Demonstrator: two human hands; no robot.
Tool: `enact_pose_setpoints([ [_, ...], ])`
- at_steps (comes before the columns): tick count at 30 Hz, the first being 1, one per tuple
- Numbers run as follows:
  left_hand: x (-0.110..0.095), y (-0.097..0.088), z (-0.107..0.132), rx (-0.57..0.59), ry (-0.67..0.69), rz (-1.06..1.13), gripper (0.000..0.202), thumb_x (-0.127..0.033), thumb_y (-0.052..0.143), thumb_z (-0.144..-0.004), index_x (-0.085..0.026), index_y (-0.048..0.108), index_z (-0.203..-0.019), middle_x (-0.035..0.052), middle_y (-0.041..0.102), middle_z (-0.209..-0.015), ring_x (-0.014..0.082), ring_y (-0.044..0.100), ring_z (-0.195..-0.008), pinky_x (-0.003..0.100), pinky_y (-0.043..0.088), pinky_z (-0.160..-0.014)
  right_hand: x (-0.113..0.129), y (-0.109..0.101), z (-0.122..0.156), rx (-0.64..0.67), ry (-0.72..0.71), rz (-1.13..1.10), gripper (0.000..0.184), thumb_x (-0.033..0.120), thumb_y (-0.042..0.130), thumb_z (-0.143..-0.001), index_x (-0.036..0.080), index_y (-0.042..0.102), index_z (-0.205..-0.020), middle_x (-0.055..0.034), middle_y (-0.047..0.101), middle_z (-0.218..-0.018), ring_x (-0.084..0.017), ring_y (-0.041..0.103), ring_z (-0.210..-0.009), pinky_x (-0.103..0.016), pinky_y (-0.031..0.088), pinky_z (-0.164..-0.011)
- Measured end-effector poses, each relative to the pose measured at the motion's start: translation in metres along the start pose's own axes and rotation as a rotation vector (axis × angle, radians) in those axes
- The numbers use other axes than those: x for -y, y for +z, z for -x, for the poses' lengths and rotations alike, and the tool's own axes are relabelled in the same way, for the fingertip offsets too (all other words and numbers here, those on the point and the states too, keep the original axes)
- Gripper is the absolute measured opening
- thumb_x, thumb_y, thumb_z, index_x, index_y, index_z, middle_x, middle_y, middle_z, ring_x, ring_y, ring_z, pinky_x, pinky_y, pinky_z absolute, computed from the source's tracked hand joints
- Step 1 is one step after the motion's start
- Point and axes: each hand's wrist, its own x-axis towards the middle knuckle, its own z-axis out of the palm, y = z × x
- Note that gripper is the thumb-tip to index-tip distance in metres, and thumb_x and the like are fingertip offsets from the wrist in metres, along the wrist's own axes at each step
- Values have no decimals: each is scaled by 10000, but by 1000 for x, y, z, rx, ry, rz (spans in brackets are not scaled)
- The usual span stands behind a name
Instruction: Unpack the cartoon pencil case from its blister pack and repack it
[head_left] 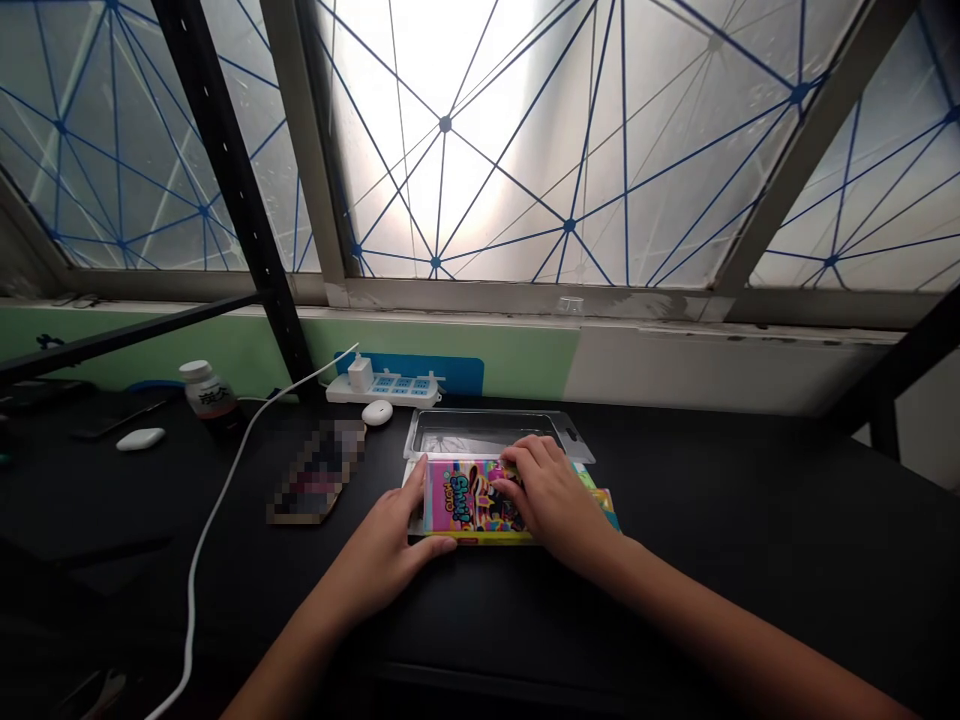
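A flat pink and yellow printed box [459,502] lies on the black table [675,520] in front of me. My left hand [394,550] grips its left end, thumb along the near edge and fingers curled at the side. Over the box's right half rests my right hand [544,490], fingers bent and pressing down on the top face. A clear plastic lid or tray [480,432] sits directly behind the box, touching its far edge. What lies under my right palm is hidden.
A white power strip [384,387] with a plug sits at the wall; its white cable [206,540] runs toward the near left. A white earbud case [376,412], a white-capped bottle [206,392], a white mouse [140,438] and a blurred flat object [315,472] lie left of the box.
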Motion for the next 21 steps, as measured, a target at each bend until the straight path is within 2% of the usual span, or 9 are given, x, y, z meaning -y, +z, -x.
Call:
enact_pose_setpoints([
  [3, -5, -5, 0, 30, 31, 68, 544, -532, 355, -1027, -284, 426, -1507, 47, 535, -1482, 274, 480, -1369, 438, 380, -1136, 5, -10, 5, -101, -70, -14, 213, 344, 507, -1000, 178, 615, -1079, -136, 647, -1054, -297, 576, -977, -470, 495, -865],
  [6, -4, -8, 0, 25, -20, 149, 604, -567, 195, -1041, -262, 488, -1471, 33, 494, -1517, 271, 414, -1426, 471, 331, -1174, 10, -36, 19, -56, -186, -74, 185, 324, 512, -1004, 223, 631, -1103, -95, 699, -1028, -265, 631, -944, -459, 488, -894],
  [9, 0, -9, 1, 48, -87, 116, 634, -628, 315, -1003, -249, 455, -1491, 48, 414, -1565, 288, 300, -1482, 509, 221, -1211, 7, -68, 37, 142, -221, -189, 292, 343, 579, -972, 271, 611, -1253, -70, 730, -1098, -265, 659, -1020, -458, 484, -959],
  [12, 2, -8, 3, 65, -124, 59, 647, -607, 517, -939, -300, 428, -1501, 47, 382, -1579, 322, 258, -1492, 543, 224, -1199, -11, -87, 57, 376, -116, -269, 488, 445, 691, -887, 383, 580, -1358, -52, 625, -1380, -331, 552, -1277, -502, 453, -1051],
  [15, 2, -7, 5, 47, -112, 12, 654, -526, 630, -895, -329, 445, -1491, 44, 390, -1577, 345, 311, -1469, 541, 296, -1173, -42, -84, 77, 461, 41, -273, 787, 540, 800, -745, 443, 470, -1453, -41, 398, -1578, -421, 355, -1427, -628, 343, -1121],
  [18, 1, -5, 6, 51, -102, -46, 648, -498, 616, -908, -340, 420, -1504, 39, 384, -1582, 355, 332, -1458, 553, 321, -1157, -70, -68, 92, 474, 130, -305, 1031, 548, 841, -681, 432, 285, -1541, -41, 273, -1632, -410, 256, -1470, -650, 227, -1170],
  [19, 1, -5, 6, 51, -105, -57, 645, -504, 585, -926, -337, 394, -1518, 39, 377, -1586, 353, 325, -1462, 557, 317, -1157, -76, -64, 95, 481, 142, -320, 1031, 521, 837, -699, 425, 263, -1549, -38, 253, -1639, -392, 245, -1478, -628, 236, -1177],
  [21, 2, -4, 6, 44, -113, -59, 639, -530, 500, -966, -315, 339, -1545, 43, 360, -1594, 340, 309, -1471, 556, 295, -1168, -82, -57, 97, 462, 147, -337, 907, 429, 787, -785, 403, 295, -1546, -33, 263, -1637, -356, 264, -1480, -582, 287, -1175],
])
